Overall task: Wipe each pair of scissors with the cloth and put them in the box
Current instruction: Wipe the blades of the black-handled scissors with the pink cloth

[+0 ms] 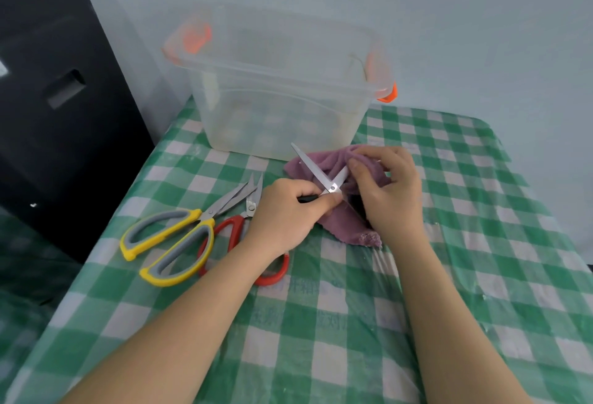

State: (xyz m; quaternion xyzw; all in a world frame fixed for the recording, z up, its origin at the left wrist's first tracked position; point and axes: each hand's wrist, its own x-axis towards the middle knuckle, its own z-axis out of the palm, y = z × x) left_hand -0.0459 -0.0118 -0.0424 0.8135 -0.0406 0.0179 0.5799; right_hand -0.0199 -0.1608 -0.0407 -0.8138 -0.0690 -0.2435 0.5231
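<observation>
1. Head view shows my left hand (285, 211) curled round the black handle of the small scissors (316, 169), whose blades stand open in a V above the purple cloth (324, 160)
2. My right hand (386, 188) pinches a fold of the cloth against one blade; the other blade points up toward the box (282, 83)
3. The box, clear with orange latches, stands at the far edge of the table (481, 243), just behind the cloth, and I see no scissors in it, though its walls are cloudy
4. Two more pairs lie near the left edge of the table: the yellow-and-grey scissors (173, 237), and the red-handled scissors (244, 233) partly under my left wrist; I judge both not yet wiped
5. To do this step well, I would keep the handle steady, draw the cloth from pivot to tip along the flat of each blade, keep my fingertips behind the edge, and close the blades before lifting toward the box
6. Faint bluish writing shows on the green checked cover near the middle of the table, below my wrists; it is too blurred to read, and I see no brand on any scissors
</observation>
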